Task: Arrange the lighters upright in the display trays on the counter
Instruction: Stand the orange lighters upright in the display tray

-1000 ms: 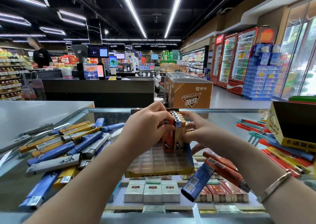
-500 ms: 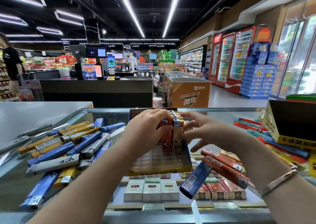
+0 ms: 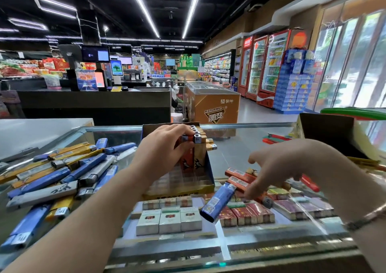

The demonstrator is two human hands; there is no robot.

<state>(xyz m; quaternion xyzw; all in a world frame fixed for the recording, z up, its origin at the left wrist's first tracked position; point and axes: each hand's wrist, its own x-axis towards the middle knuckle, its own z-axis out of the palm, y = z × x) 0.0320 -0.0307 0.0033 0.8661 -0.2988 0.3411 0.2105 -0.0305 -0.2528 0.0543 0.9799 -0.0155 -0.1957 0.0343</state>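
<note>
Desk: the glass-topped display desk (image 3: 240,147) carries everything; cigarette packs show through the glass beneath it.
Tray: the shallow cardboard display tray with a blue-and-yellow rim (image 3: 210,174) sits at the middle of the desk and serves as the landmark; its near cells look unfilled, its far end holds standing lighters.
Loose heap: a pile of long slim blue, yellow and silver lighters (image 3: 62,172) lies flat on the desk left of the tray.
Left hand: the left hand (image 3: 163,147) rests over the far end of the tray, fingers curled round the metal top of an upright orange lighter (image 3: 187,158) and steadying it against its yellow neighbour.
Right hand: the right hand (image 3: 277,168) hovers right of the tray, fingers loosely bent over a few orange lighters (image 3: 238,176) lying flat there; motion blur hides whether it touches any, and it appears to hold nothing.
Blue lighter: one blue lighter (image 3: 218,202) lies tilted just in front of the tray's right corner.
Handling: the lighters are probably light, rigid and smooth plastic, so likely slippery and quick to topple in a row; pinching each near the metal cap and lowering it base-first into a cell seems safest.
</note>
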